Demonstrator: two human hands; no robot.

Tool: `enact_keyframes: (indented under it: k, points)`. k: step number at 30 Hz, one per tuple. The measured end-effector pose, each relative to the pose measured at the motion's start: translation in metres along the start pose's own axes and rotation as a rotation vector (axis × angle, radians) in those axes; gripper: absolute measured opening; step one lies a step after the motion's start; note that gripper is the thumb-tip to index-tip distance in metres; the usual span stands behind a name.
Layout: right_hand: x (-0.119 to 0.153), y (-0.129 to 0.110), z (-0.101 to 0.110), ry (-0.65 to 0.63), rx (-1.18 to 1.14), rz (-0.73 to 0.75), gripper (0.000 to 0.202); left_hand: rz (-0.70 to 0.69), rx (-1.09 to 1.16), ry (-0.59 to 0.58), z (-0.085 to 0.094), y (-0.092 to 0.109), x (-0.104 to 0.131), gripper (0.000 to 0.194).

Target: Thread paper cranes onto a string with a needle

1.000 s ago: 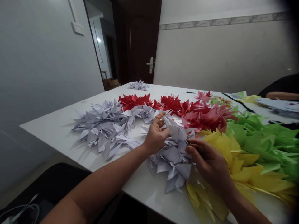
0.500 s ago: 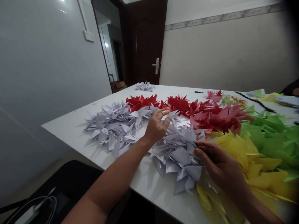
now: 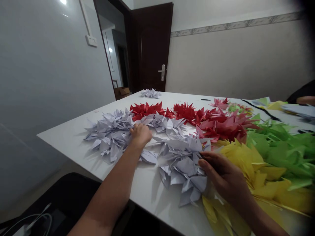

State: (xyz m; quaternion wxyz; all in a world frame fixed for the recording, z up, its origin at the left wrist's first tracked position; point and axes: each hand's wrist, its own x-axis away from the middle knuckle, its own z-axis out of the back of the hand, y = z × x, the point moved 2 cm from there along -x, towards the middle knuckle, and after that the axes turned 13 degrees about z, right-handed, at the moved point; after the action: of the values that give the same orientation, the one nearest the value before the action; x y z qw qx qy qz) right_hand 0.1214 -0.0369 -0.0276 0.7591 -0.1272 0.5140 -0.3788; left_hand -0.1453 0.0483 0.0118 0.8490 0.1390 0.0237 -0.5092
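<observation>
My left hand rests curled on the right edge of a large heap of white folded paper cranes at the table's left. My right hand lies against the right side of a nearer pile of white paper cranes, fingers touching it, between that pile and the yellow paper cranes. Whether either hand pinches a piece is hidden by the paper.
On the white table lie red cranes, darker pink-red cranes, green cranes and a small white pile at the far edge. Another person's arm shows at far right. A dark door stands behind.
My left hand moved left and down from above the near white pile onto the big white heap and curled closed. My right hand stayed at the near pile's right side.
</observation>
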Motion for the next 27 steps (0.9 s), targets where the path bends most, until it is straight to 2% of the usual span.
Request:
enact_keyframes:
  k: [5, 10, 18, 22, 27]
  points:
    - [-0.001, 0.002, -0.001, -0.008, -0.006, -0.013, 0.031, -0.018, -0.004, -0.034, -0.004, 0.001, -0.003, 0.028]
    - [0.000, 0.001, -0.001, -0.006, -0.003, -0.018, 0.031, 0.007, 0.010, -0.025, -0.004, -0.003, -0.005, 0.041]
    - [0.000, 0.000, -0.002, -0.022, 0.025, -0.019, 0.032, 0.010, 0.074, -0.064, -0.009, -0.005, -0.009, 0.042]
    - [0.000, 0.003, -0.003, -0.026, 0.000, -0.020, 0.032, -0.004, 0.182, -0.076, -0.006, -0.003, -0.011, 0.045]
    - [-0.001, -0.002, -0.001, -0.038, -0.011, -0.018, 0.032, -0.143, 0.436, -0.008, 0.001, 0.010, -0.006, 0.051]
